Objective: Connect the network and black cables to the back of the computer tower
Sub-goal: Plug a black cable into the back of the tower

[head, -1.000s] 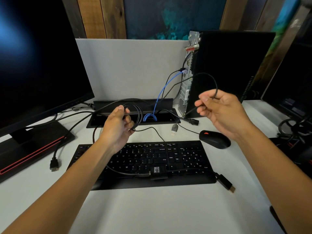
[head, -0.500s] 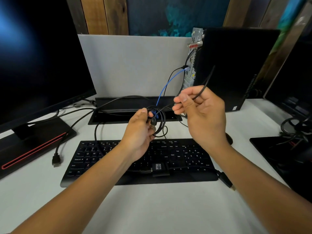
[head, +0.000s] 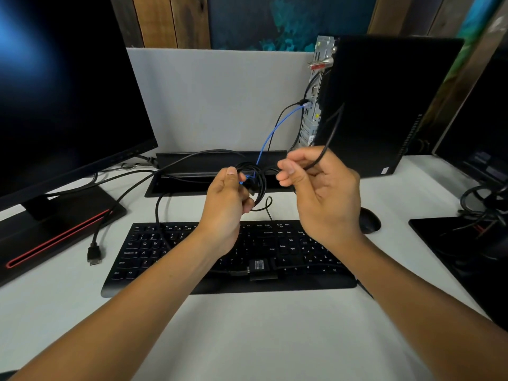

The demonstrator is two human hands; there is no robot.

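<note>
Above the keyboard's [head: 228,259] far edge, the left hand [head: 225,207] is gripping a coiled bundle of black cable [head: 258,185], while the right hand [head: 321,193] is pinching a loose strand of it rising toward the computer tower [head: 384,105] at the desk's far right. A blue network cable [head: 275,130] is already sitting in the tower's rear panel. Light and limp, the black cable will probably handle best when gripped at its plug.

We note a matt white bench [head: 247,339], a matt black plastic keyboard [head: 170,257], bare perforated metal on the tower's rear panel [head: 312,111], and rough wooden planks [head: 170,20].
</note>
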